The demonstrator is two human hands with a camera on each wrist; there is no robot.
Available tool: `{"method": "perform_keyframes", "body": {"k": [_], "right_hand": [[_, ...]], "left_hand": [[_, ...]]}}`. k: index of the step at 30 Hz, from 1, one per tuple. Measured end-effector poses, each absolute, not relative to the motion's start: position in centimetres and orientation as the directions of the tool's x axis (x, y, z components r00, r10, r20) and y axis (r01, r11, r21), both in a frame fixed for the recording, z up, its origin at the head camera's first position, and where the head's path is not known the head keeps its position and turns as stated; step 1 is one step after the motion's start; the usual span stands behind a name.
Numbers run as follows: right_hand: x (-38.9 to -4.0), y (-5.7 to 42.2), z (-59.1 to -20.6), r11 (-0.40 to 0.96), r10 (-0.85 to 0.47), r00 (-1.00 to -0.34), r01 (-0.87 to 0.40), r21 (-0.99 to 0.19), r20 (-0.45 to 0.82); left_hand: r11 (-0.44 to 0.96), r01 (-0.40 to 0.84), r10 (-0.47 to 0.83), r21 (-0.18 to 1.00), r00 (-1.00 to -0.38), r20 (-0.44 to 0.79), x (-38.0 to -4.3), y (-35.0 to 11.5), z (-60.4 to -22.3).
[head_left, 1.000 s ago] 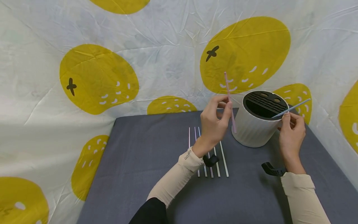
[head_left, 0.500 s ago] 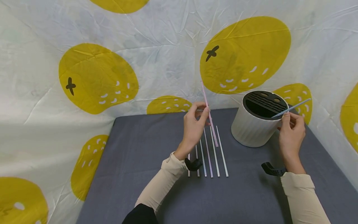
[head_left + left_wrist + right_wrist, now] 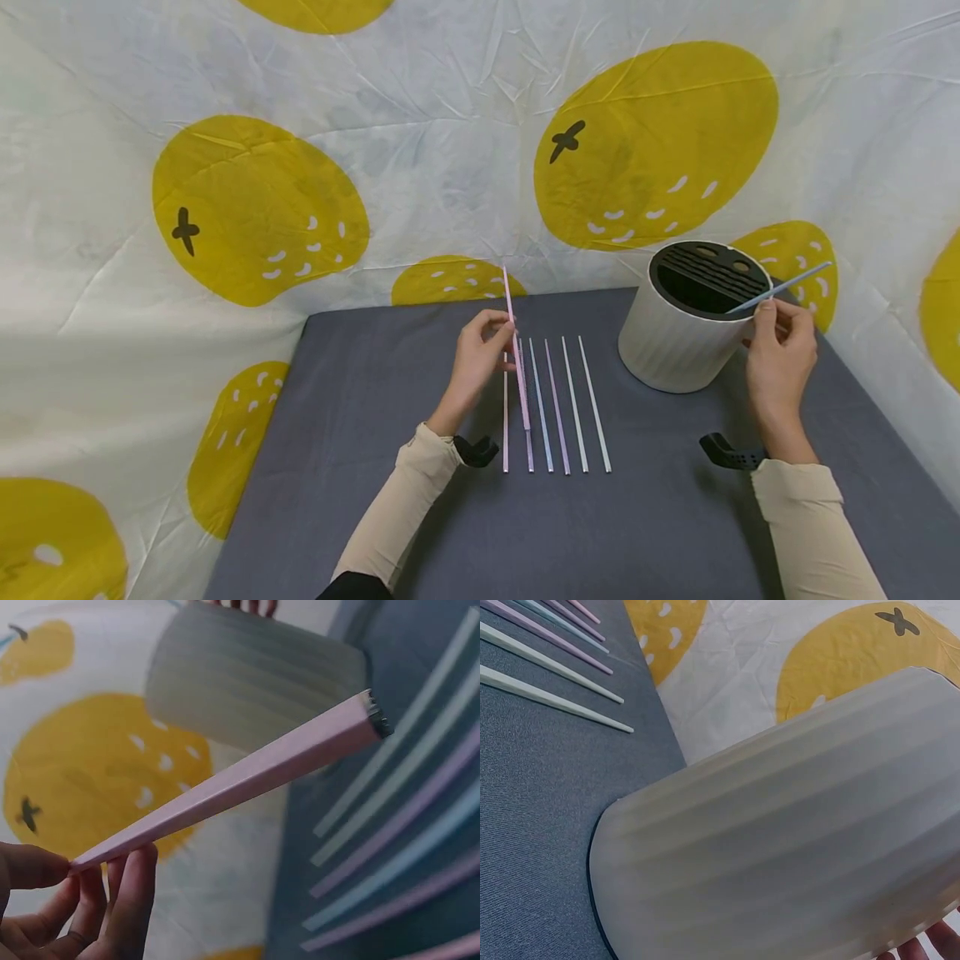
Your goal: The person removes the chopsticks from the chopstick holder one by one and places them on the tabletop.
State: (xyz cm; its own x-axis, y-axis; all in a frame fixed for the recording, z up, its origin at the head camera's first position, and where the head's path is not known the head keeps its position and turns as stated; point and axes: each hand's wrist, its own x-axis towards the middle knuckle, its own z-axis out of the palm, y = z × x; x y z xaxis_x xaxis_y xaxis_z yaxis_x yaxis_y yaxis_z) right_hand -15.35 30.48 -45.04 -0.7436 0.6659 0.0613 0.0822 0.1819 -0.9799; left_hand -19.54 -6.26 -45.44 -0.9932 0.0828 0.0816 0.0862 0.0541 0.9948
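My left hand [image 3: 476,354] pinches a pink chopstick [image 3: 510,293] between thumb and fingers, and holds it tilted over the left part of a row of pastel chopsticks [image 3: 557,408]. The left wrist view shows its thick, square end pointing away from the fingers. At the right, my right hand [image 3: 782,358] pinches a blue chopstick [image 3: 798,279] at the rim of a white ribbed utensil holder [image 3: 663,350]. The blue stick slants, its lower end over the holder's dark opening. In the right wrist view the holder's side hides most of that hand.
A dark grey cloth [image 3: 375,400] covers the table. The holder's black top [image 3: 701,265] has slots on its far part and a large opening in front. Behind the table hangs a white curtain [image 3: 442,183] with yellow fruit prints.
My left hand has moved left and down with the pink chopstick, from beside the holder to over the row's left part. The right hand and blue chopstick have stayed in place.
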Motion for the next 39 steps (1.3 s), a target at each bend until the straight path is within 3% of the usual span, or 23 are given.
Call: {"method": "perform_keyframes", "body": {"k": [10,17,29,39], "right_hand": [[-15.4,30.4,-45.3,0.196,0.666,-0.742,0.072,-0.978,0.079],[-15.3,30.5,-45.3,0.197,0.667,-0.741,0.071,-0.978,0.080],[-15.3,30.4,-45.3,0.203,0.671,-0.734,0.051,-0.978,0.101],[-15.5,30.4,-45.4,0.214,0.673,-0.732,0.057,-0.975,0.105]], "left_hand": [[0.175,-0.040,0.001,0.984,-0.999,-0.040,-19.5,-9.5,-51.1],[0.152,-0.110,-0.012,0.982,-0.994,-0.109,-18.6,-10.3,-53.9],[0.038,-0.155,-0.009,0.987,-0.988,-0.155,-17.6,-9.4,-55.5],[0.206,-0.139,-0.067,0.969,-0.990,-0.128,-17.8,-9.8,-55.7]]}}
